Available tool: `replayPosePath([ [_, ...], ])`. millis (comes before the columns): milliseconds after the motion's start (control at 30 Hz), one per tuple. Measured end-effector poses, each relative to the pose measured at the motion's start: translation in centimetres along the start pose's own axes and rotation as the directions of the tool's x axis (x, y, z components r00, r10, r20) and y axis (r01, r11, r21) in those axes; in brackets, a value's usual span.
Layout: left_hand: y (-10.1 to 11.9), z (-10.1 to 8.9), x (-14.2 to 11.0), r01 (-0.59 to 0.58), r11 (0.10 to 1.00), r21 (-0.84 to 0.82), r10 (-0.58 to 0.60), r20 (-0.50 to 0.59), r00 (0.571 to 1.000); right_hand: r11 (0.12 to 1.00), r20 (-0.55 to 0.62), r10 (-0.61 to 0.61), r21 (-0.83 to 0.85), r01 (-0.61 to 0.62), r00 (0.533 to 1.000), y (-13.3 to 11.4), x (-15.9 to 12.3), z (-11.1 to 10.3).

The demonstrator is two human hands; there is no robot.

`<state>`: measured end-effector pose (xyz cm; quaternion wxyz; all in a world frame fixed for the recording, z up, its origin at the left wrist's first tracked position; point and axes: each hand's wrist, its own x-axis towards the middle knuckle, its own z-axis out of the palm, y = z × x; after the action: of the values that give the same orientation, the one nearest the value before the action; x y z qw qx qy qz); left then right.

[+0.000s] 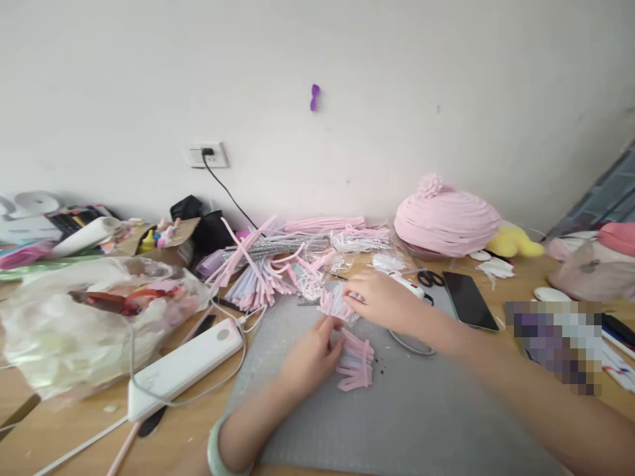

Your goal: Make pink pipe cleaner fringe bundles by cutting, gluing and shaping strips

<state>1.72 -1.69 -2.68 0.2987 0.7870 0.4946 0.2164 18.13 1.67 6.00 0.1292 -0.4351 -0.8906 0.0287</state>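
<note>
My left hand point(313, 354) has its thumb and fingers closed on a small piece of pink and lavender pipe cleaners point(356, 365), its cut ends lying toward me. My right hand point(380, 297) reaches in from the right, fingers curled down on pink and pale lavender pipe cleaner ends point(331, 304) just beyond the left fingertips. Whether both ends belong to one piece I cannot tell, as my fingers hide the middle. Under both hands lies a grey cutting mat point(421, 403). A white hot glue gun point(407, 285) is partly hidden behind my right wrist.
Bundles of pink, lavender and silver pipe cleaners point(258, 281) lie behind the mat. Scissors point(430, 278) and a phone point(470, 301) are at right, beyond my forearm. A white power strip point(186, 369) with loose cables and a plastic bag point(64, 330) occupy the left. A pink domed object point(446, 221) stands against the wall.
</note>
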Motion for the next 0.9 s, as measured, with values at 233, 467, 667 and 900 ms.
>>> replayPosePath([
  [233, -0.7, -1.9, 0.7, 0.003, 0.965, 0.262, 0.000, -0.011, 1.000, 0.979, 0.077, -0.090, -0.174, 0.102, 0.993, -2.9, 12.6, 4.7],
  [467, -1.7, -3.2, 1.5, 0.074, 0.933, 0.351, -0.042, -0.099, 0.994, 1.000, 0.080, -0.001, -0.021, 0.003, 0.997, -4.6, 16.5, 7.0],
  [667, -1.8, -2.9, 1.4, 0.071, 0.944, 0.321, -0.045, -0.089, 0.995, 0.958, 0.155, 0.145, 0.224, -0.178, 0.977, -6.2, 18.0, 7.9],
  [900, -1.6, -2.1, 0.9, -0.307, 0.920, 0.245, 0.313, 0.018, 0.950, 0.763, 0.136, 0.188, 0.603, -0.232, 0.973, -3.7, 13.9, 4.0],
])
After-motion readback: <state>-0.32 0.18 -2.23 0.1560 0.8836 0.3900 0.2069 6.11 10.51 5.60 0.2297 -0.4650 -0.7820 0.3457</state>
